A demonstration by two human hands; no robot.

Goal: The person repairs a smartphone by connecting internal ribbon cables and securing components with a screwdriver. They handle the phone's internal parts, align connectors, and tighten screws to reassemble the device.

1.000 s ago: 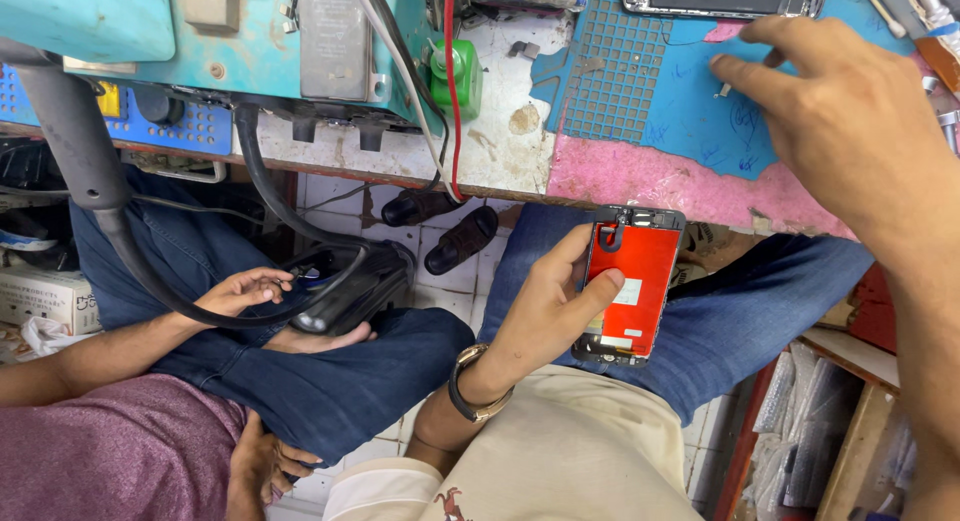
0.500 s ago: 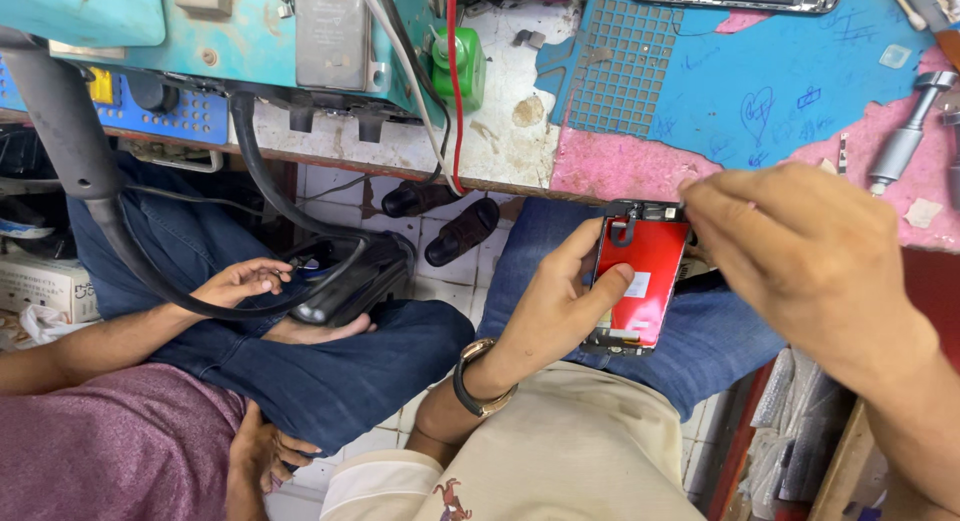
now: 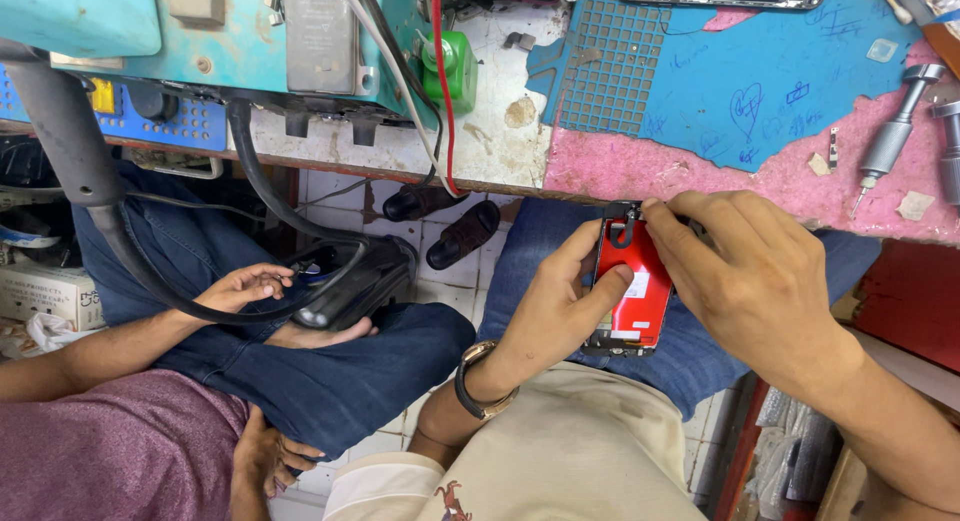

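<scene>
Gripping a red phone screen assembly [image 3: 630,286] over the lap, just below the workbench edge [image 3: 700,186], the left hand [image 3: 560,306] has fingers wrapped round its left side w/ thumb pressed flat on the red face. Right hand [image 3: 750,281] is closed at the top end, fingertips [image 3: 655,213] pinched on the small black part by the assembly's upper edge. On the bench nearby: blue mat [image 3: 760,81], pink mat [image 3: 700,171], two metal screwdrivers [image 3: 895,131] at right, green bottle [image 3: 455,71]; a co-worker's hand [image 3: 245,286] at left rests on a black device [image 3: 355,281], well apart.
</scene>
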